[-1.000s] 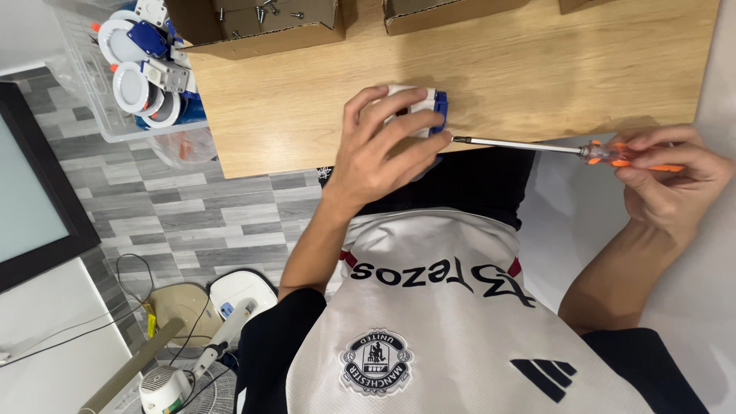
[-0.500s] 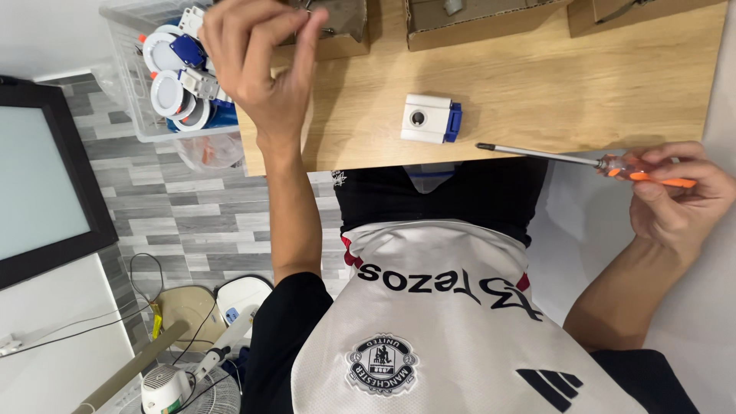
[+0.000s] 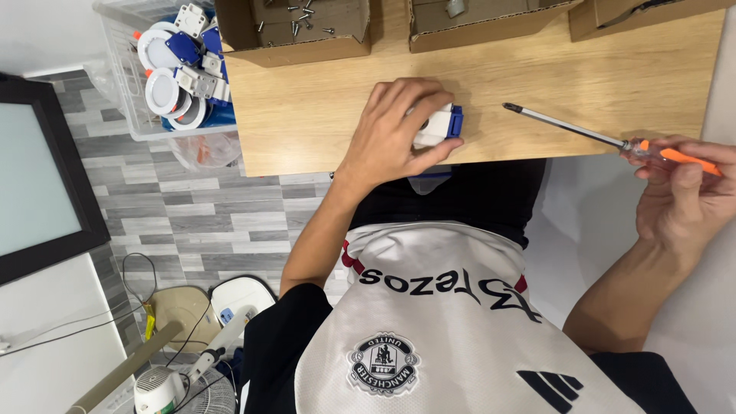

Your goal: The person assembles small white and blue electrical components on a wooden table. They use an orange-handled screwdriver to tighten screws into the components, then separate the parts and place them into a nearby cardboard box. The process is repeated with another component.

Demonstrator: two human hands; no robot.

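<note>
Wooden tabletop fills the upper part of the view, grey plank-pattern floor beside and beneath it; left hand lies on the tabletop near its front edge, fingers curled over a small white-and-blue plastic unit, thumb pressed against its near side, so the unit is gripped in place on the wood; right hand sits off the table edge, closed around the orange handle of a screwdriver; shaft runs out over the tabletop, tip near the unit but apart from it; open cardboard box holding loose screws stands at the far edge; clear plastic bin of white round fittings stands just beside the table.
</note>
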